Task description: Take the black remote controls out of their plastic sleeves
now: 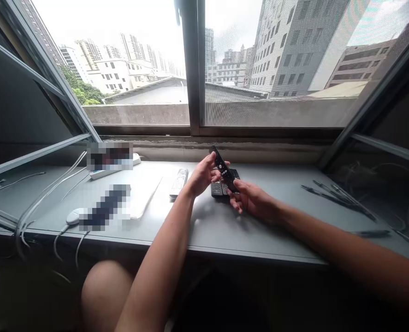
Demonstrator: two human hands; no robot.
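Observation:
A slim black remote control [222, 167] is held tilted above the desk between both my hands. My left hand [204, 173] grips its upper end, with the thumb on its edge. The lower end sits in my right hand [251, 197], thumb on top and fingers curled beneath. Under the held remote, black remotes with many buttons [217, 188] lie side by side on the desk, partly hidden by it and my fingers. A white remote [179, 182] rests just left of my left hand.
White paper [147, 198] lies on the desk [204, 235] to the left. Behind it is a white power strip [135, 159], partly blurred out, with white cables [47, 191]. Several dark, thin items [342, 198] lie at right. A window frame [195, 69] rises behind the desk.

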